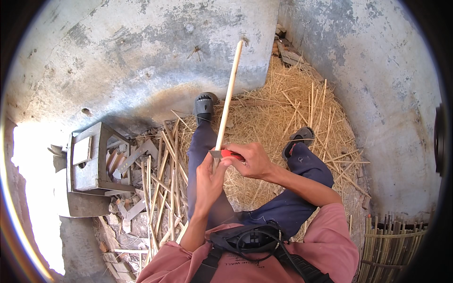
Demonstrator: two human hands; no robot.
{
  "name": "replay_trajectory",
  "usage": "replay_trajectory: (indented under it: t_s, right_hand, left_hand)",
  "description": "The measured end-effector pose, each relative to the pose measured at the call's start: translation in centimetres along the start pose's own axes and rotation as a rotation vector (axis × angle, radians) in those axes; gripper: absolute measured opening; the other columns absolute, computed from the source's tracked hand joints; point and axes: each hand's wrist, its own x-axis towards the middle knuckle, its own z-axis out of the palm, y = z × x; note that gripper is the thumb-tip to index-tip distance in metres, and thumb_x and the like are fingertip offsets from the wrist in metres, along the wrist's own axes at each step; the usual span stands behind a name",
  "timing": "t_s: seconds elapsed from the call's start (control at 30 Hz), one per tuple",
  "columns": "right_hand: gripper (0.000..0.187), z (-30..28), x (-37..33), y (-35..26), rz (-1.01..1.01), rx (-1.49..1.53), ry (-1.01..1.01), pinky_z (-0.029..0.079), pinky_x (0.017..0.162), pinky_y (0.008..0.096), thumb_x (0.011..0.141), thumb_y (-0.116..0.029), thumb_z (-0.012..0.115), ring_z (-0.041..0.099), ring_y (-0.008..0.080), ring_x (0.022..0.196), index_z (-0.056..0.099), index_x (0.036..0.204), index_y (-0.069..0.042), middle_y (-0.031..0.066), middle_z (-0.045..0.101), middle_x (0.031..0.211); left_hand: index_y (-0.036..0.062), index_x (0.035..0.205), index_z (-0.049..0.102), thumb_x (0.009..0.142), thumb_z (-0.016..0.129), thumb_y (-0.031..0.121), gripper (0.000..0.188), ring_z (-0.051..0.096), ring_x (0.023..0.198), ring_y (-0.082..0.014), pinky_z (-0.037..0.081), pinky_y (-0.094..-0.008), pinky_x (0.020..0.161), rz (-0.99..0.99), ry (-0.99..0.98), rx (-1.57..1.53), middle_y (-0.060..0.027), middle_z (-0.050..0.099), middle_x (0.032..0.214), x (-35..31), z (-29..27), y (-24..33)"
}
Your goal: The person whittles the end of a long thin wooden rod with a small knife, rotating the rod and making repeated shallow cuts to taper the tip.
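A long pale stick (229,99), peeled and slender, points away from me with its far end near the wall. My left hand (210,177) is closed around its near end. In my right hand (250,160) is a red-handled utility knife (231,154), gripped in the fist. Its short grey blade (215,153) lies across the stick just above my left fingers. Both hands meet above my lap, the right thumb close to the left. The stick's lowest end is hidden by my fingers.
Straw and thin shavings (264,122) cover the floor between my feet. Many split sticks (163,188) lie to the left, beside a grey wooden box frame (92,160). A bundle of upright sticks (391,250) stands at lower right. Worn walls (155,52) close in ahead and right.
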Motion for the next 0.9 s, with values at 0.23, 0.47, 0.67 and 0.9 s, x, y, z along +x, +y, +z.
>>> replay_trajectory:
  t_s: [0.23,0.47,0.67,0.9]
  right_hand:
    - [0.036,0.2,-0.1,0.1,-0.002,-0.039,0.023,0.052,0.055,0.0378,0.095,-0.032,0.077,0.070,0.0305,0.061,0.076,0.116,-0.003,0.0149,0.071,0.078]
    - [0.034,0.1,0.1,-0.5,0.047,-0.057,0.057,0.045,0.051,0.0402,0.097,-0.037,0.076,0.061,0.0301,0.054,0.074,0.100,-0.003,0.0139,0.060,0.066]
    - [0.032,0.3,0.1,-0.1,0.042,-0.036,0.062,0.047,0.053,0.0411,0.097,-0.035,0.076,0.063,0.0329,0.056,0.073,0.102,-0.003,0.0154,0.063,0.069]
    - [0.029,-0.3,0.1,0.5,0.017,0.009,-0.042,0.049,0.054,0.0422,0.097,-0.032,0.075,0.066,0.0363,0.060,0.072,0.103,-0.004,0.0162,0.066,0.071]
  left_hand:
    - [-0.0043,0.125,0.068,0.107,0.068,0.012,0.024,0.046,0.079,-0.0022,0.036,-0.0225,0.064,0.035,0.055,0.003,0.0029,0.063,0.091,0.1,0.3,-0.5]
    - [-0.0029,0.127,0.069,0.109,0.069,0.026,0.034,0.052,0.083,-0.0020,0.040,-0.0225,0.069,-0.029,0.036,0.047,0.0037,0.068,0.095,0.1,-0.3,-0.7]
    - [-0.0043,0.133,0.065,0.107,0.071,0.027,0.041,0.058,0.091,-0.0042,0.047,-0.0232,0.078,-0.089,0.035,0.144,-0.0003,0.071,0.104,0.2,-0.5,-1.0]
    - [-0.0061,0.141,0.060,0.106,0.073,0.024,0.048,0.064,0.113,-0.0121,0.052,-0.0283,0.100,-0.051,0.025,0.035,-0.0084,0.071,0.122,0.1,-0.4,-0.3]
